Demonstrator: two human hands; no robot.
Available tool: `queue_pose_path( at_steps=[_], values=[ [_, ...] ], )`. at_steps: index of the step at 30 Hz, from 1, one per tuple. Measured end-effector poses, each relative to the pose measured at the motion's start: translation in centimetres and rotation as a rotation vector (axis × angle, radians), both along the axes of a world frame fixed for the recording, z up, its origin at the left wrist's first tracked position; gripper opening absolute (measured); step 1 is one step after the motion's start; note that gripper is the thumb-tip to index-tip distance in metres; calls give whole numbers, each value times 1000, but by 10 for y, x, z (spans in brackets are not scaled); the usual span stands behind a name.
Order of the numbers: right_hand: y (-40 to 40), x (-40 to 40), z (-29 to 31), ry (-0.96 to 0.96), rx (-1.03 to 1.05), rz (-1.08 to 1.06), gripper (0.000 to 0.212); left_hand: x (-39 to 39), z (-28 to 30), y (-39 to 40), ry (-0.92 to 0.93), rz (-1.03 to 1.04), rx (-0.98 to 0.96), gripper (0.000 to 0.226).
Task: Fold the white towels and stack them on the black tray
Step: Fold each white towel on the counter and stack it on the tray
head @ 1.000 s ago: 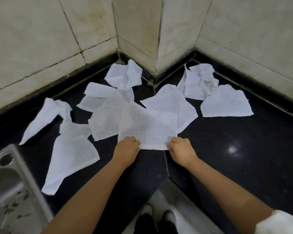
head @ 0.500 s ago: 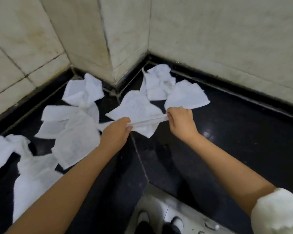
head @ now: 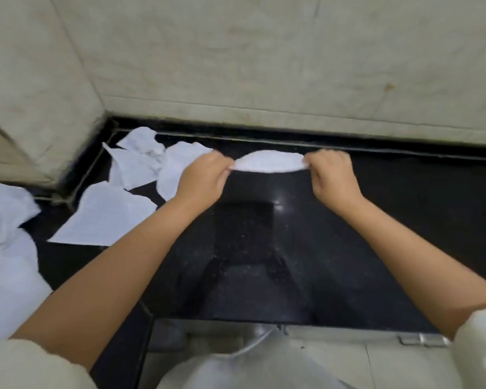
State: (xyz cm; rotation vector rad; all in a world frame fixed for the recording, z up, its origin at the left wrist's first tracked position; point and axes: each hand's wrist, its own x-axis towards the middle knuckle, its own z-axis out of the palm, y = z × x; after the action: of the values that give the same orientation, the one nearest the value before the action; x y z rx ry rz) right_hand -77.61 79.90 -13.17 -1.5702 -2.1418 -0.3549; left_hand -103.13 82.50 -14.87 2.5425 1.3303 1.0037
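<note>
Both hands are pinching one white towel (head: 268, 162) by its ends: the left hand (head: 201, 179) is gripping the left end with curled fingers, and the right hand (head: 333, 176) is gripping the right end the same way. Stretched between them, the held towel is hanging in the air above the black countertop (head: 264, 248), near the back wall (head: 264, 66). Its long axis is running left to right, roughly parallel to the wall, and it is showing as a narrow, lens-shaped band, so its face is lying close to flat and edge-on to the camera.

Loose towels are lying on the countertop to the left. Three are sitting close together near the corner: a crumpled one (head: 136, 158) by the wall, one (head: 177, 167) partly behind the left hand, and a flatter one (head: 104, 217) nearer the front. More white cloth (head: 6, 248) is lying at the left edge, but how many pieces it makes up cannot be told. Cream sleeves (head: 26, 366) are showing at the bottom corners.
</note>
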Motion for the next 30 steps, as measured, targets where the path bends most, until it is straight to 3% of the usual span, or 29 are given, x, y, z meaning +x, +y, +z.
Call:
queue_pose_path(
  at_steps=[4,8,11,15,24,30],
  values=[
    [-63,38,-73,-78,-514,78,19,20,-66,-41,252,-138,-378,41],
    [-105,50,-112,-49,-1128,72,22,33,-102,-74,614,-344,-891,19],
    [-107,56,-114,-37,-1372,86,23,44,-106,-83,763,-399,-1134,24],
    [-83,71,-112,56,-1380,38,18,57,-101,-65,790,-334,-1142,27],
    [-27,81,-119,247,-978,-126,17,72,-104,-4,305,131,-942,21],
    [-14,78,-137,345,-914,-304,16,73,-120,13,276,249,-876,18]
  ],
)
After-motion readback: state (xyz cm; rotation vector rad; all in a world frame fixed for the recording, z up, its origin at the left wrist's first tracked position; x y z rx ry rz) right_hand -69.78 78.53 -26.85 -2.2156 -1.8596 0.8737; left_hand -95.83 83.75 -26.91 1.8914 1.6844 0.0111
